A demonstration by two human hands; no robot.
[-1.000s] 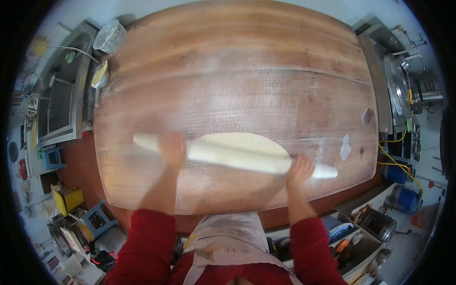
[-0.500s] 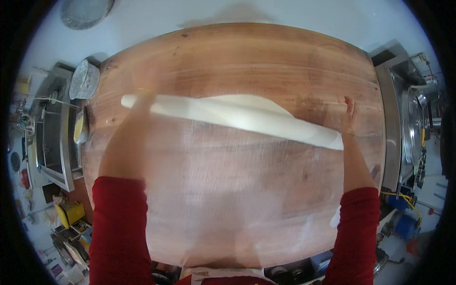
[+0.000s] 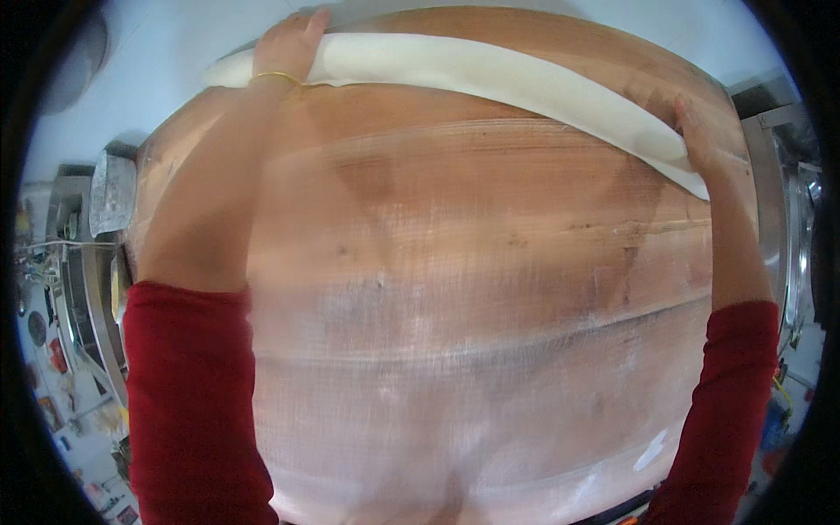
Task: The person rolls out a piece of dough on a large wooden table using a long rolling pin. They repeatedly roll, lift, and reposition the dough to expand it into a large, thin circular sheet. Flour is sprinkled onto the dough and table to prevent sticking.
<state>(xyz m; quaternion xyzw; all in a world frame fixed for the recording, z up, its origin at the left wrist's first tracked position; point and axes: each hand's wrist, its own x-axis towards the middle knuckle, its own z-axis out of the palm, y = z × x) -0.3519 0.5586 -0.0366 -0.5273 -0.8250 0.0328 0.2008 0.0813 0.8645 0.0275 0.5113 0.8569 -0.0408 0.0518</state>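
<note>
A long, pale dough roll (image 3: 486, 74), apparently round a rolling pin, lies in a slight curve along the far part of the wooden board (image 3: 481, 262). Over its left end rests my left hand (image 3: 284, 48), fingers extended past the roll, a thin yellow band at the wrist. My right hand (image 3: 694, 133) touches the roll's right end with fingers stretched out and slightly blurred. Both forearms, in red sleeves, reach up from the lower edge. White flour marks show on the near half of the board.
A grey bowl (image 3: 112, 192) and a metal basin frame (image 3: 86, 324) sit beyond the board's left edge. Metal equipment (image 3: 770, 157) borders the right edge. A white surface (image 3: 157, 79) lies behind the board, with a round grey item (image 3: 74, 61) at upper left.
Both hands and the roll have moved steadily away from me to the far edge. The pale oval sheet seen behind the roll earlier no longer shows. The camera's view has shifted too.
</note>
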